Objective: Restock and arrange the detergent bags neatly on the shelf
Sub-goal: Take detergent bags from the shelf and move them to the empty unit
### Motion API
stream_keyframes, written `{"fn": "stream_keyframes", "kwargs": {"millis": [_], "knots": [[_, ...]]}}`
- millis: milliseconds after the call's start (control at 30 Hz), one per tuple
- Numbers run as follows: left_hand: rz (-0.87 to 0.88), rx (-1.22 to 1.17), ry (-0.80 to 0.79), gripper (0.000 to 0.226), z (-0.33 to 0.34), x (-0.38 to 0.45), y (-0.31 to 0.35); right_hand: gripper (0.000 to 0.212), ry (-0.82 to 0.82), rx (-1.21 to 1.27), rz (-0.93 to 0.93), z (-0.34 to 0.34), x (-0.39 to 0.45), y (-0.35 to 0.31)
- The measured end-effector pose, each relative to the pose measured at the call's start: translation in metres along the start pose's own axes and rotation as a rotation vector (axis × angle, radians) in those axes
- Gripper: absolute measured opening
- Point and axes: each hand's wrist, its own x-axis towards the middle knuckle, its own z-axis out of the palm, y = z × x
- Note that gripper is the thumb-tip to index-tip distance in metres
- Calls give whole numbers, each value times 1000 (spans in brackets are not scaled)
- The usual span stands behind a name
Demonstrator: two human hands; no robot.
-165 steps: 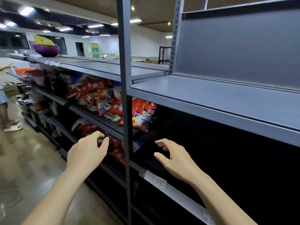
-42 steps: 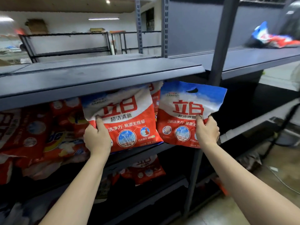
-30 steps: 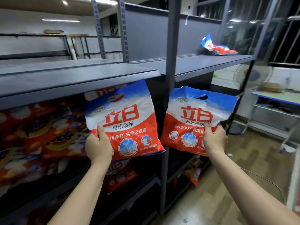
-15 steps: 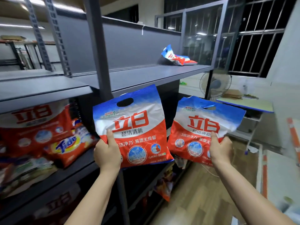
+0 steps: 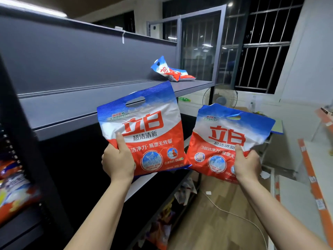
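Since a moment ago both bags have swung away from the stocked bay toward the bare upper shelf [image 5: 75, 109]. The left hand [image 5: 118, 162] grips one detergent bag [image 5: 144, 134] at 9 o'clock; the right hand [image 5: 247, 165] grips the second bag [image 5: 228, 139] at 3 o'clock. Neither is placed yet; only a slumped bag [image 5: 171, 71] lies on that shelf at 12 o'clock, so most restocking appears to remain.

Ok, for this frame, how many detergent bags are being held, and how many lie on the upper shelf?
Held bags: 2, one in the left hand (left bag), one in the right hand (right bag).
Bags on the upper shelf: pile, at least 1; exact number unclear.
Total: at least 3.
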Motion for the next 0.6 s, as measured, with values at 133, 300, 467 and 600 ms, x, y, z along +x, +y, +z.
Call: {"fn": "stream_keyframes", "kwargs": {"millis": [133,300,467,600], "knots": [[11,-3,-13,46,58,9,6,25,22,-23,-29,15,51,4],[16,-5,1,51,137,33,19,19,35,13,-73,53,133,4],[8,-14,18,54,211,60,34,27,90,26,-62,82,210,2],[9,2,31,51,256,68,41,26,113,41,-60,94,260,3]]}}
